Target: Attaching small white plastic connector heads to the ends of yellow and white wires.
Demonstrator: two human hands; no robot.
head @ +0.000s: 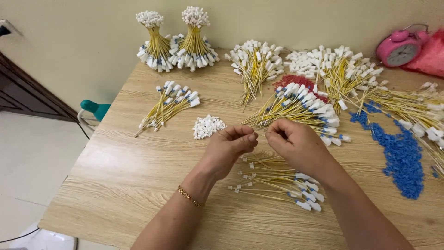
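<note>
From the head view, the left hand (pixel 229 146) and right hand (pixel 293 143) meet above the wooden worktop (pixel 115 180), fingertips pinched together close to each other; whatever small piece they grip is too hidden to make out. Just beneath them lies a loose fan of yellow cables (pixel 277 180) with white and blue ends. A small heap of white caps (pixel 208 126) sits just left of the left hand. Beyond the hands rests a larger cable bundle (pixel 300 109), with blue beads (pixel 400 155) spread to the right. Two upright tied sheaves (pixel 178 41) stand at the far edge near a pink alarm clock (pixel 400 48).
</note>
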